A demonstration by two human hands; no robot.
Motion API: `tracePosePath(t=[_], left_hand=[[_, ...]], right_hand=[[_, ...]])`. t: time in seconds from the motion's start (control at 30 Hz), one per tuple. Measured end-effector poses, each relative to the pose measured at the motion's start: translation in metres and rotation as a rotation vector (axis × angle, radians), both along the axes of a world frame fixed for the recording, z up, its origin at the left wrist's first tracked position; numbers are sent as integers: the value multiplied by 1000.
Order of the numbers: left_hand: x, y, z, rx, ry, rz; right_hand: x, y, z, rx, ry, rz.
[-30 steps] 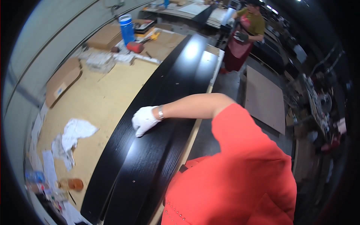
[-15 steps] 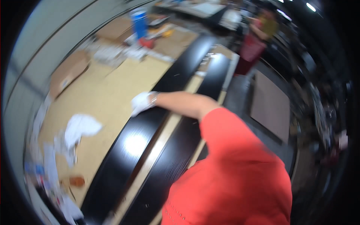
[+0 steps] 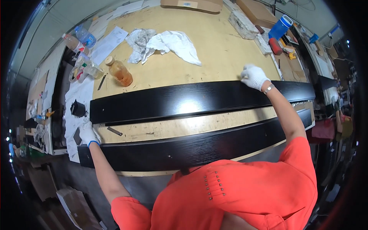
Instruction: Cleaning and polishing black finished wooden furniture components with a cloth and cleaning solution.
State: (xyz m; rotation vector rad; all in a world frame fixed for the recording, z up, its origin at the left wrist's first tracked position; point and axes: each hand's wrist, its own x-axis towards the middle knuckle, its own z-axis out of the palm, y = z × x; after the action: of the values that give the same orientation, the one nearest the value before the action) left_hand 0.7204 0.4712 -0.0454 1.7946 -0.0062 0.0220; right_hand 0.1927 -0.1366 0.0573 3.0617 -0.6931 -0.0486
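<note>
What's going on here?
A person in a red top has both arms out. A long black wood-grained far board and matching near board lie apart on a pale-yellow tabletop. The white-gloved right hand is at the far board's far edge; the white-gloved left hand is by the boards' left ends, contact unclear.

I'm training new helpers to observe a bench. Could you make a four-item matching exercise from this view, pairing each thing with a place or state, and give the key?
Column one
1. Left hand
2. Right hand
3. Blue jug
4. Pale-capped bottle

Column two
A. Next to the red object
B. At the left end of the gap between the two boards
C. Holding orange-brown contents
D. At the far edge of the far black board, silver band on its wrist

Right pairs: 1-B, 2-D, 3-A, 4-C
</note>
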Motion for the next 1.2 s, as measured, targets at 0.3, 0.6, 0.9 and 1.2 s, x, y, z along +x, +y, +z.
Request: tracePosePath(t=[0.3, 0.6, 0.9, 1.2], left_hand=[[-262, -102, 122, 555, -194, -302], [-204, 18, 95, 1010, -159, 68], [-369, -131, 65, 598, -1070, -592], [-158, 76, 32, 985, -537, -149]], right_hand=[[-2, 173, -1, 355, -316, 181], [8, 285, -54, 389, -254, 97], [4, 286, -59, 365, -284, 106], [11, 294, -60, 293, -323, 84]])
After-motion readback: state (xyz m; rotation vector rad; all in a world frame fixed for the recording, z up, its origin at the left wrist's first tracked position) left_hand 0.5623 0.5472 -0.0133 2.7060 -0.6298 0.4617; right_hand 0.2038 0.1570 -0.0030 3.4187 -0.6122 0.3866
